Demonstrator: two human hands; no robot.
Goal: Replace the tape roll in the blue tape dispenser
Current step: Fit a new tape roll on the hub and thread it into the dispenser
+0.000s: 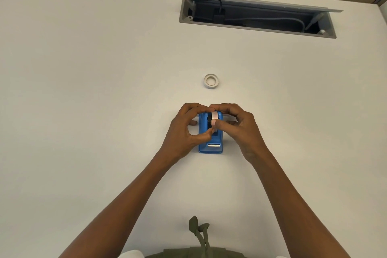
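The blue tape dispenser (211, 144) stands on the white table (104, 90), its metal cutter end toward me. A whitish tape roll (214, 115) sits upright in its top, beside a black hub part. My right hand (236, 125) pinches this roll from the right, thumb in front and fingers behind it. My left hand (188, 128) curls around the dispenser's left side, its thumb and forefinger pinched together just below the roll; what they grip is too small to tell. A second white tape roll (211, 81) lies flat on the table beyond the dispenser, apart from both hands.
An open grey cable hatch (257, 15) with cords inside is sunk into the table's far right. A black cable rises at its left corner. Olive-green clothing with a strap (199, 234) shows at the bottom edge.
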